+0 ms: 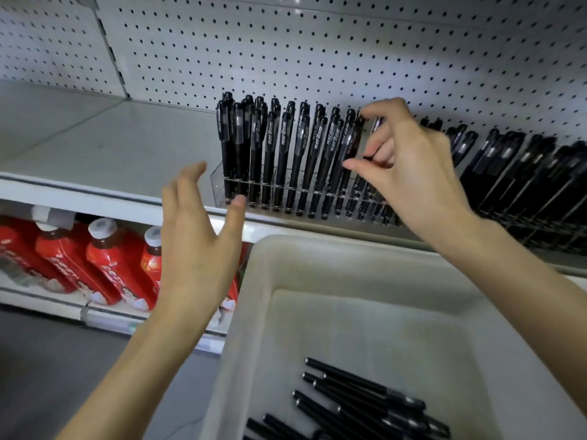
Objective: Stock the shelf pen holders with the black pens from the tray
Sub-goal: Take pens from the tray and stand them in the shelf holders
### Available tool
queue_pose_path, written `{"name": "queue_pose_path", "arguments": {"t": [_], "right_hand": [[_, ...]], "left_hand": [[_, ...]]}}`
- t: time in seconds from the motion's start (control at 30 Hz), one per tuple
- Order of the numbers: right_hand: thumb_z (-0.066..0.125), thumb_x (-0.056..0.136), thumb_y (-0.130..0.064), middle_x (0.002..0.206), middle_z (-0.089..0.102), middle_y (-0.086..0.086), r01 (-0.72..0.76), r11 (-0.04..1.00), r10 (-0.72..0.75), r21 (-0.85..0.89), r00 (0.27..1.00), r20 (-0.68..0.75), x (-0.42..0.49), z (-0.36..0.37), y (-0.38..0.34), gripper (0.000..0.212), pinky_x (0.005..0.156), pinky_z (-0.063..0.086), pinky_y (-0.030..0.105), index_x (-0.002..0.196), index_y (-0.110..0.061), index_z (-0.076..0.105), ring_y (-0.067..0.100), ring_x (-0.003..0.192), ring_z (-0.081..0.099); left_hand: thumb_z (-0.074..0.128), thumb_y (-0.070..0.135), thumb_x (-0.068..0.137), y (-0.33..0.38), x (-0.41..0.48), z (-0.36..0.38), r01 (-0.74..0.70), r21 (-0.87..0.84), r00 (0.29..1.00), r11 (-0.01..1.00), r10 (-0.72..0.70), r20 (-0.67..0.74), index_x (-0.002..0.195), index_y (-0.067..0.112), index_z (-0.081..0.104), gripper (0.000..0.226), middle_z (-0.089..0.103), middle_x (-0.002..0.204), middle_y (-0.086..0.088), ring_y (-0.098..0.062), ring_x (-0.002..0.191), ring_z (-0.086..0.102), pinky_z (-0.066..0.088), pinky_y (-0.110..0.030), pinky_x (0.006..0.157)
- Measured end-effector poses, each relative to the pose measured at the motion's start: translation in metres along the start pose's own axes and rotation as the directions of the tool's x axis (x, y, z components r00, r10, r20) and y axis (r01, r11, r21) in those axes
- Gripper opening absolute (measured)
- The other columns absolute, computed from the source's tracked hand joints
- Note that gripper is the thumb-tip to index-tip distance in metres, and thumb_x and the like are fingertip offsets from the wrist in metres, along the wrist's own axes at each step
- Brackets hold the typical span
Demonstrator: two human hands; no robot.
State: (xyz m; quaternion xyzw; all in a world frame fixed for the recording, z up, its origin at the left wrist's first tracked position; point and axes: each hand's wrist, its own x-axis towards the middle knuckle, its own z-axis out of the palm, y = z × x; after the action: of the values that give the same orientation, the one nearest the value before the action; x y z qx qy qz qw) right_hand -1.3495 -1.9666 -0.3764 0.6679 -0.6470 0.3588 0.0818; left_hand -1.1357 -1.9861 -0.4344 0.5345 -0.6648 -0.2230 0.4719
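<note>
A clear acrylic pen holder (pixel 218 176) stands on the white shelf (pixel 104 147), filled with several upright black pens (pixel 270 147). My right hand (pixel 409 173) reaches into its right part, index tip on the cap and thumb on the barrel of one black pen (pixel 352 139), which it pinches. My left hand (pixel 197 236) hovers open before the holder's left end, fingers spread, holding nothing. Below, a white tray (pixel 263 281) has several loose black pens (pixel 365 404) lying in its near corner.
More holders packed with black pens (pixel 524 173) run along the shelf to the right. A pegboard wall (pixel 317 52) backs the shelf. Red bottles (pixel 95 265) lie on the lower shelf at the left. Grey floor (pixel 47 360) shows below them.
</note>
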Motion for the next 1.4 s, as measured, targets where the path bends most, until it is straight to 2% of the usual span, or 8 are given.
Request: {"name": "queue_pose_path", "arguments": {"t": [0.13, 0.23, 0.4, 0.6, 0.8, 1.03, 1.3, 1.4], "right_hand": [[0.069, 0.083, -0.030, 0.080, 0.058, -0.005, -0.070, 0.993, 0.071, 0.097, 0.998, -0.001, -0.026, -0.025, -0.005, 0.045, 0.066, 0.046, 0.011, 0.122, -0.021, 0.049, 0.004, 0.067, 0.058], [0.069, 0.083, -0.027, 0.076, 0.064, 0.002, -0.212, 0.938, 0.173, 0.274, 0.972, 0.162, -0.061, -0.037, -0.006, 0.025, 0.060, 0.057, 0.027, 0.102, -0.019, 0.057, 0.012, 0.058, 0.064], [0.058, 0.067, -0.049, 0.075, 0.063, 0.006, -0.560, 0.789, 0.291, 0.252, 0.702, 0.650, -0.148, -0.037, 0.008, 0.037, 0.065, 0.052, 0.031, 0.081, -0.015, 0.064, 0.014, 0.068, 0.059], [0.063, 0.081, -0.042, 0.084, 0.069, 0.001, -0.629, 0.772, 0.346, 0.091, 0.536, 0.770, -0.210, -0.022, 0.025, 0.031, 0.073, 0.048, 0.026, 0.095, -0.015, 0.064, 0.013, 0.078, 0.062], [0.064, 0.080, -0.047, 0.089, 0.065, 0.002, -0.643, 0.765, 0.347, 0.038, 0.461, 0.816, -0.211, -0.010, 0.028, 0.038, 0.076, 0.046, 0.025, 0.095, -0.012, 0.063, 0.015, 0.083, 0.060], [0.068, 0.078, -0.046, 0.068, 0.055, -0.008, -0.601, 0.799, 0.346, 0.001, 0.461, 0.818, -0.216, -0.007, 0.027, 0.025, 0.060, 0.039, 0.018, 0.076, -0.022, 0.059, 0.003, 0.060, 0.048], [0.067, 0.083, -0.038, 0.077, 0.057, -0.005, -0.509, 0.860, 0.258, 0.031, 0.488, 0.834, -0.220, -0.007, 0.025, 0.022, 0.070, 0.042, 0.028, 0.088, -0.018, 0.057, 0.013, 0.073, 0.053], [0.066, 0.085, -0.032, 0.067, 0.055, -0.006, -0.535, 0.841, 0.269, 0.080, 0.542, 0.796, -0.220, -0.006, 0.026, 0.018, 0.063, 0.039, 0.025, 0.082, -0.015, 0.062, 0.007, 0.063, 0.050]], "left_hand": [[0.051, 0.040, 0.088, 0.020, -0.050, -0.018, -0.108, 0.035, 0.977, 0.993, 0.100, 0.189, 0.139, 0.028, 0.036, 0.054, 0.040, 0.129, 0.010, -0.006, 0.111, 0.042, 0.029, -0.010, 0.092], [0.045, 0.051, 0.084, 0.018, -0.080, -0.026, -0.072, 0.050, 0.954, 0.996, 0.054, 0.294, 0.142, 0.029, 0.033, 0.063, 0.035, 0.129, 0.019, 0.012, 0.109, 0.030, 0.023, 0.001, 0.085], [0.038, 0.056, 0.081, 0.006, -0.116, -0.028, 0.003, 0.126, 0.917, 0.992, -0.053, 0.396, 0.148, 0.025, 0.021, 0.075, 0.021, 0.151, 0.017, 0.010, 0.127, 0.019, 0.013, -0.008, 0.100], [0.028, 0.061, 0.086, -0.001, -0.130, -0.026, -0.165, 0.415, 0.893, 0.895, -0.044, 0.448, 0.151, 0.018, 0.001, 0.083, -0.006, 0.158, 0.009, -0.011, 0.144, 0.004, 0.008, -0.021, 0.107], [0.024, 0.063, 0.088, 0.006, -0.133, -0.020, -0.193, 0.497, 0.902, 0.846, -0.045, 0.428, 0.151, 0.016, 0.004, 0.082, -0.002, 0.159, 0.005, -0.019, 0.143, 0.014, 0.030, -0.039, 0.108], [0.025, 0.063, 0.087, 0.006, -0.135, -0.020, -0.179, 0.472, 0.907, 0.863, -0.042, 0.420, 0.152, 0.017, 0.005, 0.082, -0.002, 0.159, 0.007, -0.019, 0.142, 0.019, 0.032, -0.041, 0.106], [0.025, 0.063, 0.086, 0.007, -0.137, -0.021, -0.179, 0.476, 0.909, 0.861, -0.040, 0.415, 0.152, 0.018, 0.005, 0.082, -0.001, 0.159, 0.007, -0.020, 0.143, 0.019, 0.031, -0.040, 0.107], [0.025, 0.064, 0.086, 0.008, -0.137, -0.021, -0.172, 0.474, 0.909, 0.864, -0.046, 0.414, 0.151, 0.019, 0.005, 0.082, -0.002, 0.159, 0.008, -0.019, 0.143, 0.019, 0.031, -0.040, 0.107]]}}
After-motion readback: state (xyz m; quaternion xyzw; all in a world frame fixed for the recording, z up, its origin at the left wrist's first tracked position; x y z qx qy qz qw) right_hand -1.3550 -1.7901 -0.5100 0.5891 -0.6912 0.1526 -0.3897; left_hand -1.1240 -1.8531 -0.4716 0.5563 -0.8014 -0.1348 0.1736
